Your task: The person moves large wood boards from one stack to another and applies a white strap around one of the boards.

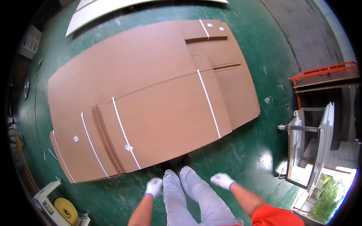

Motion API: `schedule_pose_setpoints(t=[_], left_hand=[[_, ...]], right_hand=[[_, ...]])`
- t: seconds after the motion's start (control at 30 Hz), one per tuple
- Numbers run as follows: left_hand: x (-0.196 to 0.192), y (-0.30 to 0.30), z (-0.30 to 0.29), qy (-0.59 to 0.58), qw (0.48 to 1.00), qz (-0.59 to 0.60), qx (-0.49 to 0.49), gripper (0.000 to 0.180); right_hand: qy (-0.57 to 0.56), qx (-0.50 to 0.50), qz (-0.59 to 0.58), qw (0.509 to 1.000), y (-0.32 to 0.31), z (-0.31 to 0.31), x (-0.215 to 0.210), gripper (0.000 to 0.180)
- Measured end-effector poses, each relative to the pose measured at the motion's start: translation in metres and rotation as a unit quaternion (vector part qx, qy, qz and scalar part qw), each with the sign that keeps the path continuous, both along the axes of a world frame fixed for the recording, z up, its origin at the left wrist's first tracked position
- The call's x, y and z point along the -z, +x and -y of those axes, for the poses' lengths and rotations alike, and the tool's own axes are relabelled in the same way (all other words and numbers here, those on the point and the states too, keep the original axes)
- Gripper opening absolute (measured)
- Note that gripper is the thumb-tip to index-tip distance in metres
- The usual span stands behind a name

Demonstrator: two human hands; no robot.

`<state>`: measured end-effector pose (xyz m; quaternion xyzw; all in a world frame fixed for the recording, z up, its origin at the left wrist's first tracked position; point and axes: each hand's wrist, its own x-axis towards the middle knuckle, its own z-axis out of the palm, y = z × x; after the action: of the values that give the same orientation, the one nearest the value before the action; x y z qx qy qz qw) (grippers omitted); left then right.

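My left hand (pixel 154 187), in a white glove, hangs beside my left leg with its fingers curled in. On the other side of my legs, my right hand (pixel 222 180), gloved the same way, has its fingers drawn together. Nothing shows in either hand, and both are apart from the cardboard. Just beyond my shoes lies a wide, low stack of flat brown cardboard sheets (pixel 166 120). White straps (pixel 208 103) bind bundles of it, and a small white tag (pixel 128 147) sits on one strap. Narrower strapped cardboard pieces (pixel 81 150) lie at its left end.
Green floor (pixel 249 154) surrounds the stack. To the right stand a metal-framed cart (pixel 301 129) with white panels and an orange rack (pixel 324 71). A pale machine with a yellow roll (pixel 66 211) stands lower left. White boards (pixel 102 14) lie at the far side.
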<state>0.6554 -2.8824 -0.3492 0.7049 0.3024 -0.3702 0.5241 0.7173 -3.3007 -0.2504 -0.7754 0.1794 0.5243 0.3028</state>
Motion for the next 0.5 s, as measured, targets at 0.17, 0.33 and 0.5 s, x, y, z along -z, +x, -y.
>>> schedule_pose_setpoints(t=[0.17,0.33,0.5], left_hand=[[-0.129,-0.043,0.067,-0.122,0.990,-0.070,-0.021,0.035],[-0.415,0.063,0.052,-0.249,0.929,0.272,0.026,0.013],[-0.624,0.075,0.028,-0.463,0.476,0.660,0.352,0.022]], right_hand=[[-0.071,-0.102,-0.032,0.992,-0.067,-0.030,-0.095,0.068],[0.040,-0.036,0.024,0.998,-0.027,-0.024,-0.151,0.051],[0.043,-0.050,0.103,0.993,-0.035,0.004,-0.207,0.052]])
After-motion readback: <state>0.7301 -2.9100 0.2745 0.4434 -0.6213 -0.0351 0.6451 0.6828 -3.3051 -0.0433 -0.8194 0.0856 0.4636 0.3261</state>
